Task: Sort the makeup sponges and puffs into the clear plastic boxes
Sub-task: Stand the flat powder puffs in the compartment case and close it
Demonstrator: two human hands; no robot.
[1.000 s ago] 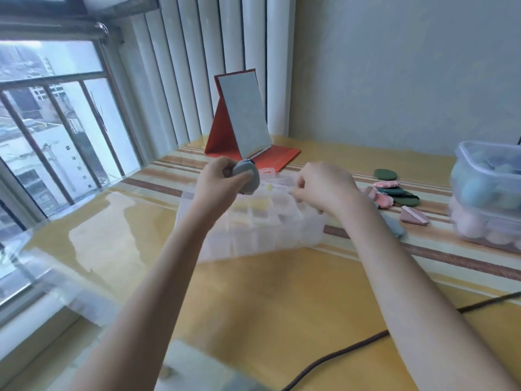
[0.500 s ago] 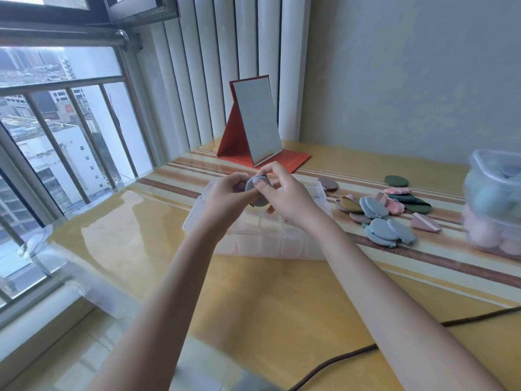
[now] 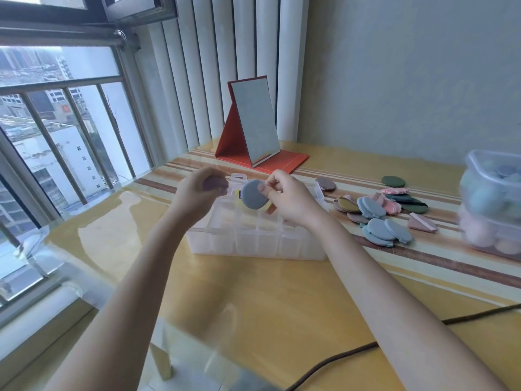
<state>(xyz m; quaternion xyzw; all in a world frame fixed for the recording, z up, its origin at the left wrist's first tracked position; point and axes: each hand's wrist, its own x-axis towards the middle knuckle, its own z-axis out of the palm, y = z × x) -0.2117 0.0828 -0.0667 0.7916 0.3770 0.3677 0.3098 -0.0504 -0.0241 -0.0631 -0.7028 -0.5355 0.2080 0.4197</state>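
Round grey-blue puff (image 3: 253,195) held upright over the clear divided box (image 3: 255,237). A blurry purple puff (image 3: 215,184) sits left of it; loose puffs (image 3: 379,214) are piled right, near stacked sponge tubs (image 3: 492,204).

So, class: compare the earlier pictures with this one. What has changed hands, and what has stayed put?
The grey round puff has passed from the left hand to the right hand, whose fingers now pinch it. The left hand grips a purple puff. The compartment box and loose puffs stayed put.

Your divided box (image 3: 253,238) sits mid-table — mirror (image 3: 253,125) behind it, loose puffs (image 3: 377,218) to its right, stacked tubs (image 3: 492,204) beyond them.
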